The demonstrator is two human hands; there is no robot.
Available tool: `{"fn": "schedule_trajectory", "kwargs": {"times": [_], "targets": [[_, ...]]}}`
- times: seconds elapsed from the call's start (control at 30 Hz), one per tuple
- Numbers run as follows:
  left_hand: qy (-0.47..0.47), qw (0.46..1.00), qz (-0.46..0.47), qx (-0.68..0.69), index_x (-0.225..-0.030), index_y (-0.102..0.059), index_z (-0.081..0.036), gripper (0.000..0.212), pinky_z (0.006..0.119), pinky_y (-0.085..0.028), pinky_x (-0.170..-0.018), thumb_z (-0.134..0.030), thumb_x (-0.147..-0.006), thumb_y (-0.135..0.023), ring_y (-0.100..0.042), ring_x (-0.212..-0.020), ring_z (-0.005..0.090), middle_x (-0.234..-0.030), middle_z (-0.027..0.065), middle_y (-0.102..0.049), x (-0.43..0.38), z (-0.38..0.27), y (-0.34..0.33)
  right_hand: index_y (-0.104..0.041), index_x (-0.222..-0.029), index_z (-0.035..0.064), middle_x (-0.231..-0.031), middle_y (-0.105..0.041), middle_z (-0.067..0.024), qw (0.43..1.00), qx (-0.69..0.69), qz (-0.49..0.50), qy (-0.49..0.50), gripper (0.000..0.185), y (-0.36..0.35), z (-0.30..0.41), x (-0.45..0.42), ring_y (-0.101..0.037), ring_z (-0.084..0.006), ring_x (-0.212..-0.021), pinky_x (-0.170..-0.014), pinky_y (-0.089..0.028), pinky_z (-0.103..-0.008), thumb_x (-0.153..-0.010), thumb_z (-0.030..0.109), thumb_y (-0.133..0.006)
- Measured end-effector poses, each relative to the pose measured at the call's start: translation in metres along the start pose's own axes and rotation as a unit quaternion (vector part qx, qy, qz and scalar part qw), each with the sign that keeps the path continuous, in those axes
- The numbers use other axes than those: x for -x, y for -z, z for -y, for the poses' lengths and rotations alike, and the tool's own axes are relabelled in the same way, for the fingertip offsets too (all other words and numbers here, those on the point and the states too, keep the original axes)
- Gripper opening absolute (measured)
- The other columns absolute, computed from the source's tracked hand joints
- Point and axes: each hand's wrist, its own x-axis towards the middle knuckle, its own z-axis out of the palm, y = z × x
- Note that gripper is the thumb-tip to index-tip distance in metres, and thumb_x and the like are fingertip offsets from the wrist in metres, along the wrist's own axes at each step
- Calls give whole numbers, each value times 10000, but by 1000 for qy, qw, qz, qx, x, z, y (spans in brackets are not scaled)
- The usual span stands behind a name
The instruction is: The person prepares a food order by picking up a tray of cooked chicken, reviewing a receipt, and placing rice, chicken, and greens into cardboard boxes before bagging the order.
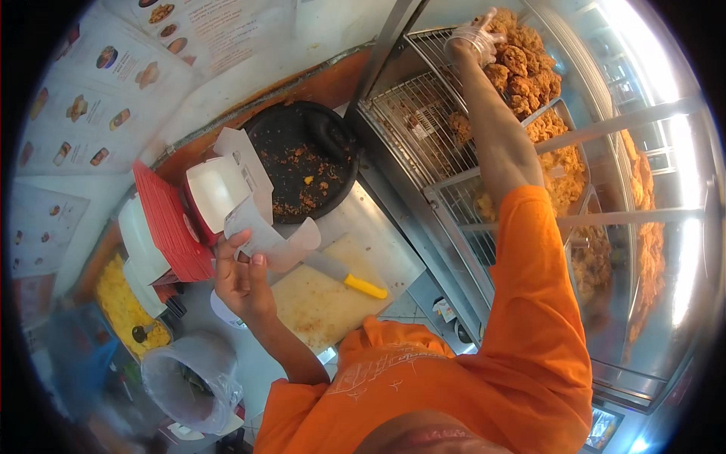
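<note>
My left hand (244,278) holds a curled paper slip (272,238) bearing writing, above the counter. In a clear plastic glove, my right hand (476,42) reaches into the glass display case at a pile of fried chicken (524,68); its fingers are spread at the edge of the pile, and whether they touch a piece is hard to tell. Beneath the right arm lie wire racks (420,113) and a tray of smaller fried pieces (561,164). Close to the left hand stands an open takeaway box (218,187) beside a stack of red cartons (170,221).
A round black tub (306,164) with crumbs sits at the back. A knife with a yellow handle (366,286) lies on a stained cutting board (317,312). Left are a container of yellow food (122,301) and a plastic-lined bin (193,380). The case's metal frame (618,127) borders my right arm.
</note>
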Motion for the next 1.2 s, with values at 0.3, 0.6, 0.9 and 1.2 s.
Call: {"fn": "schedule_trajectory", "kwargs": {"times": [0.3,0.6,0.9,1.2], "targets": [[-10,988,-105,-109,-1101,-625,74,312,239,-442,-815,-63,-821,-631,-545,-962,133,-1154,103,-569,7,-27,41,-563,-1321,200,-1370,-516,-58,892,365,-20,267,472,-24,-33,-52,-477,-283,-1269,-936,-391,-627,-909,428,-536],[-54,978,-200,-35,-1193,-545,115,347,401,-420,-1022,-91,-913,-546,-506,-1204,268,-1258,172,-530,25,-61,115,-559,-1248,117,-1239,-573,-86,866,-460,-102,168,392,55,-8,89,-552,-254,-1129,-941,-471,-469,-884,260,-577],[2,989,-143,36,-1211,-529,128,377,334,-465,-959,-90,-905,-503,-564,-1120,237,-1275,192,-520,17,-90,79,-461,-1357,119,-1232,-560,-158,726,-607,242,214,498,-16,14,393,-570,-321,-1130,-1001,-433,-401,-886,-24,-536],[95,987,-112,60,-1302,-508,72,474,258,-518,-843,-48,-852,-418,-624,-989,137,-1167,133,-608,3,-103,62,-444,-1394,322,-1206,-601,-195,839,-5,373,396,505,-82,17,442,-585,-394,-1106,-927,-465,-494,-936,534,-470]]}}
